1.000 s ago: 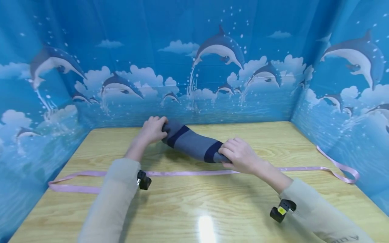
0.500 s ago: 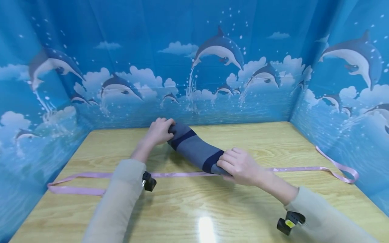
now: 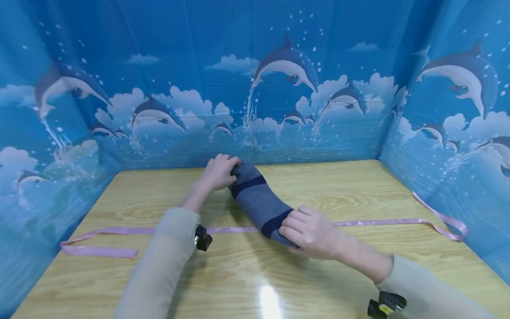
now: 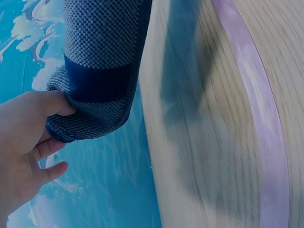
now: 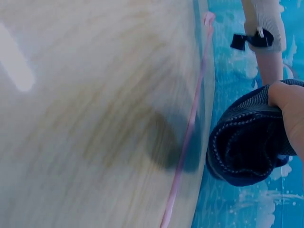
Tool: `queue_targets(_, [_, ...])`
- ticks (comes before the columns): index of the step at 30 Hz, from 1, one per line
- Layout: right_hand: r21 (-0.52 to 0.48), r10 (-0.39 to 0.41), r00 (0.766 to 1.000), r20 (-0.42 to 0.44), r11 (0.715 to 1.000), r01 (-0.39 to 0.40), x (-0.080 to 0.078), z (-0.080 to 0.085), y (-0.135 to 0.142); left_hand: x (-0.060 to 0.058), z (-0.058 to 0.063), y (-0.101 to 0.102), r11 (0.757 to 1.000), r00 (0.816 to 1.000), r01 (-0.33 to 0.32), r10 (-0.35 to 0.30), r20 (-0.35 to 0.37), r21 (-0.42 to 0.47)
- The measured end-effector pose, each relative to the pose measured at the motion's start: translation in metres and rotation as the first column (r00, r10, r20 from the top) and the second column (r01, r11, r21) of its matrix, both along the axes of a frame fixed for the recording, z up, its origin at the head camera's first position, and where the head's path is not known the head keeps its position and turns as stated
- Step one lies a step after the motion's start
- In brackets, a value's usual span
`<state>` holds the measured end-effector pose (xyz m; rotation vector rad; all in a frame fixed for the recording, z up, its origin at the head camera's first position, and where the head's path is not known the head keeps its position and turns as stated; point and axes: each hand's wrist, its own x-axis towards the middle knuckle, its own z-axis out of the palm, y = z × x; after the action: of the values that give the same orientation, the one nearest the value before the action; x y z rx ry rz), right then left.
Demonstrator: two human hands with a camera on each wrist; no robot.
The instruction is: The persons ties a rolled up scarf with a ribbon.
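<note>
A knitted knee sleeve point(image 3: 260, 201), grey-blue with dark navy bands, is held above the table and slants from far left to near right. My left hand point(image 3: 219, 172) pinches its far end, thumb on the knit in the left wrist view, where the sleeve point(image 4: 102, 38) bends at that end. At the near end, my right hand point(image 3: 311, 232) grips the edge with curled fingers. The right wrist view looks into the open dark mouth of the sleeve point(image 5: 244, 149), beside my right hand point(image 5: 292, 114).
A pink ribbon point(image 3: 376, 223) runs across the wooden table point(image 3: 223, 283) beneath the sleeve, doubled back at the left and looped at the right edge. A blue dolphin-print curtain point(image 3: 191, 66) stands behind and at both sides.
My left hand has moved to the right. My right hand has come nearer to me and lower in view, so the sleeve slants more steeply. Both hands keep hold of it.
</note>
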<state>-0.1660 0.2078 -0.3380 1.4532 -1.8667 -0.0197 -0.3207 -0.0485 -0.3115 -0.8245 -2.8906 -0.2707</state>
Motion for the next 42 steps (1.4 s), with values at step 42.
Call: queue_targets(42, [0.063,-0.042,0.998,-0.046,0.997,0.045,0.037,-0.030,-0.061,0.005,-0.027,0.036,0.995,0.998,0.058,-0.060,-0.012,-0.075])
